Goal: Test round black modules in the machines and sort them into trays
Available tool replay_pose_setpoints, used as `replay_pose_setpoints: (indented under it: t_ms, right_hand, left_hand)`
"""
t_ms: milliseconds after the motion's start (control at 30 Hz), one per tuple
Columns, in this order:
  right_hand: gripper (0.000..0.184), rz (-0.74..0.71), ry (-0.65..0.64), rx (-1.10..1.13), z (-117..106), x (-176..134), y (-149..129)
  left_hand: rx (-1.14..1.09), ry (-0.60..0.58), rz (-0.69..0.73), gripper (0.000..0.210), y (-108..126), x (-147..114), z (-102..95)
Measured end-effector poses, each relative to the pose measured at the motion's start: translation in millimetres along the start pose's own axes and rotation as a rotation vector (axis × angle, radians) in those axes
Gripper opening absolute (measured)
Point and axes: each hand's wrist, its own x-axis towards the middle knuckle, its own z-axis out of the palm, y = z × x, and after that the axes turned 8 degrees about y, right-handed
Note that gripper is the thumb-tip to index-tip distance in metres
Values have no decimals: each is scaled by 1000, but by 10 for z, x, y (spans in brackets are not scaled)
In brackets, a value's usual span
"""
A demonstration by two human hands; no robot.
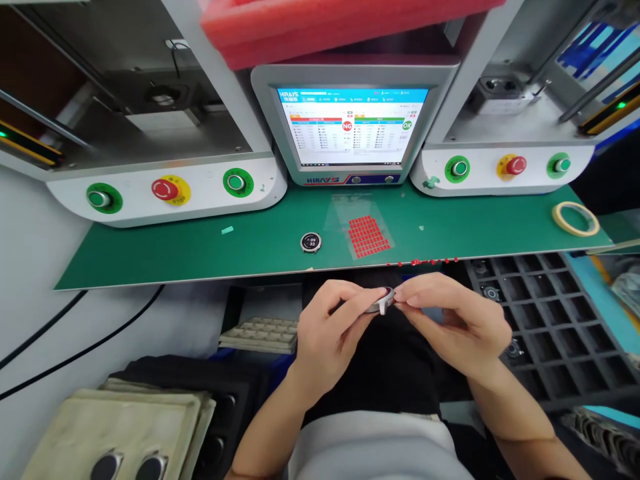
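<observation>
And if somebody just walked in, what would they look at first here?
Probably the bright screen in the middle, with a big red block above it. Below, a patch of little red squares stands out on the green bench. Nearer, the left hand holds a small round watch piece while the right hand is at its edge.

The left hand (333,327) pinched between thumb and fingers, tips just beside the right hand (453,317), its fingers curled; 2 bare forearms (273,420) angled inward.
</observation>
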Motion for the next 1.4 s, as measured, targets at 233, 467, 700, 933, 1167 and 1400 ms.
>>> replay_pose_setpoints:
  t_ms: [233, 467, 700, 933, 1167, 1400]
  right_hand:
    - [30, 5, -203, -13, -124, 146, -34]
    - [36, 9, -43, 68, -96, 91, 113]
    - [29, 57, 241, -67, -287, 4, 309]
    - [16, 366, 307, 18, -897, -36, 493]
    - [16, 229, 352, -134, -1045, -217, 401]
    - [25, -80, 522, -414, -822, -313, 488]
  left_hand:
    - [55, -54, 60, 28, 7, 30, -33]
    - [58, -65, 52, 25, 8, 106, 29]
    - [76, -111, 148, 18, -55, 389, 450]
    - [38, -352, 263, 16, 33, 664, 996]
    - [11, -332, 229, 14, 256, 600, 1188]
    - [88, -108, 183, 16, 382, 457, 1306]
